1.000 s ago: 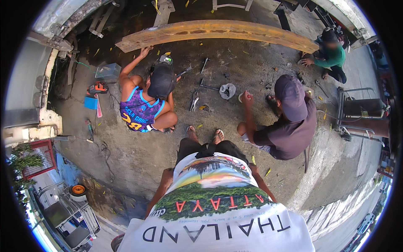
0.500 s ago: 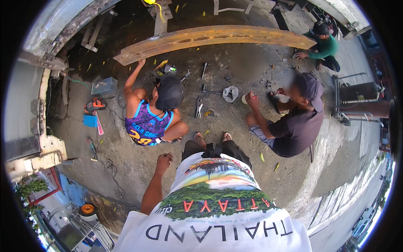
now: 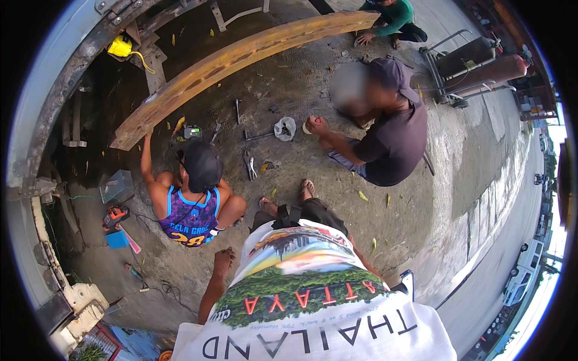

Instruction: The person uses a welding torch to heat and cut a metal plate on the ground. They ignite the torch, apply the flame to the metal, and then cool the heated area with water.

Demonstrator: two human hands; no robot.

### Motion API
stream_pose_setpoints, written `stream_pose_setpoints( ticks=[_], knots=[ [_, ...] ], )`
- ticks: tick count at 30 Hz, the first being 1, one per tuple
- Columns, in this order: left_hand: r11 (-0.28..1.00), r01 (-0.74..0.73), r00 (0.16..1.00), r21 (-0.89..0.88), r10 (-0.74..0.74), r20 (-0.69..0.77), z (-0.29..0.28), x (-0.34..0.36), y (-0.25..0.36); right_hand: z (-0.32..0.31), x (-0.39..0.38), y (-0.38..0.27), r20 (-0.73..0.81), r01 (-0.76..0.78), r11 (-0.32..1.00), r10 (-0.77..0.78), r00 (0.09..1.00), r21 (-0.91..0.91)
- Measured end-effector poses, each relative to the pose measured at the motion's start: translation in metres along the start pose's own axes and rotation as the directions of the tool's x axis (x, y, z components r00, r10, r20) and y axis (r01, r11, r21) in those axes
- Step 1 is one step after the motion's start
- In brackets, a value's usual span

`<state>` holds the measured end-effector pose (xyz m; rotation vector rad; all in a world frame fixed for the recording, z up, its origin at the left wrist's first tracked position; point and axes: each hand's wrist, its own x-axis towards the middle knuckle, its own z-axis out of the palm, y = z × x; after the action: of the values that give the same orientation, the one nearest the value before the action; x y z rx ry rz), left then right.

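My left hand (image 3: 224, 260) hangs low beside my white printed shirt (image 3: 313, 283), its fingers curled in. Whatever it may hold is too small to make out. A strip of my right forearm (image 3: 365, 260) shows past the shirt; the hand itself is hidden. Ahead, a person in a purple jersey (image 3: 191, 213) squats with one hand at the near end of a long rusty steel beam (image 3: 241, 63). To the right, a person in a dark shirt and cap (image 3: 394, 141) crouches. A third person in a green sleeve (image 3: 394, 18) squats by the beam's far end.
Pliers (image 3: 250, 168), a long-handled wrench (image 3: 259, 136) and a clear plastic bag (image 3: 285, 128) lie on the concrete. Gas cylinders on a trolley (image 3: 475, 66) stand right. An orange-black tool (image 3: 115, 216), clear bin (image 3: 117, 185) and cables (image 3: 171, 292) lie left. A yellow tape measure (image 3: 120, 46) rests on the metal frame.
My view has swung to the right, so the people, beam and tools sit farther left. A bit of my right forearm has come into sight. My left hand stays low at my side.
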<state>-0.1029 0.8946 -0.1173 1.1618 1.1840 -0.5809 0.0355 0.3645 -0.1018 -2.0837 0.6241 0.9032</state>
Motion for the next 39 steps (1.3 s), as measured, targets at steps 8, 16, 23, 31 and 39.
stream_pose_setpoints(
  ticks=[8, 16, 23, 31, 39],
  knots=[
    [0.975, -0.143, 0.988, 0.172, 0.150, -0.030, 0.052, -0.021, 0.123, 0.008, 0.000, 0.006, -0.034, -0.043, 0.998, 0.044, 0.998, 0.036],
    [0.981, -0.104, 0.994, 0.164, 0.101, 0.029, 0.070, -0.023, 0.127, 0.005, 0.011, 0.015, -0.038, -0.059, 0.998, 0.060, 0.997, 0.034],
    [0.986, -0.057, 0.998, 0.156, 0.058, 0.000, 0.055, -0.006, 0.054, 0.004, 0.034, 0.047, -0.040, -0.084, 0.996, 0.084, 0.996, -0.007],
    [0.976, -0.023, 0.999, 0.216, 0.029, -0.024, 0.046, -0.026, 0.049, -0.022, 0.006, -0.069, 0.349, -0.312, 0.596, 0.055, 0.935, 0.740],
    [0.987, -0.157, 0.986, 0.037, 0.155, 0.058, 0.042, 0.013, 0.020, -0.063, -0.030, -0.190, 0.512, -0.122, 0.969, -0.005, 0.859, 0.213]
  ],
)
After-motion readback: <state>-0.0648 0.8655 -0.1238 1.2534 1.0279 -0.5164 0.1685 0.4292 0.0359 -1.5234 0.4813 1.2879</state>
